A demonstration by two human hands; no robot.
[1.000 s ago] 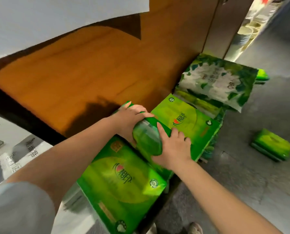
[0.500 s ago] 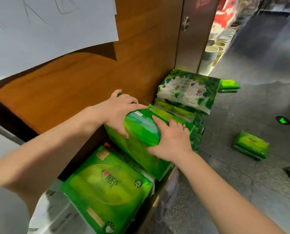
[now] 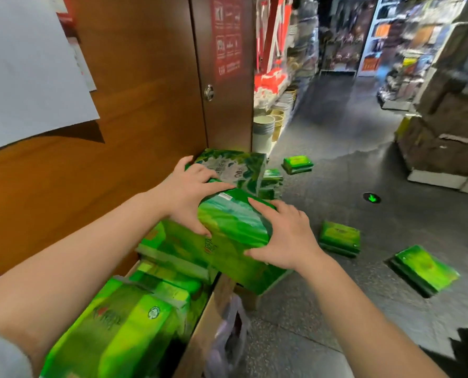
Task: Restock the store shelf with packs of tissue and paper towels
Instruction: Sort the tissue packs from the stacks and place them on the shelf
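Your left hand [image 3: 192,195] and right hand [image 3: 284,236] both clamp the green tissue pack [image 3: 227,236], which stands on edge between them: the left grip curls over its top at 10 o'clock, fingers spread across the wrapper, and the right grip presses its end at 3 o'clock with thumb and fingers wrapped around the corner. The pack sits on other green packs [image 3: 134,323] stacked along the wooden cabinet [image 3: 134,105], just in front of a leaf-printed pack [image 3: 235,167] at 12 o'clock. Loose small packs [image 3: 339,237] lie scattered on the grey floor [image 3: 364,148] at 2 to 3 o'clock. The store aisle beyond is blurred, and the pack's lettering cannot be read.
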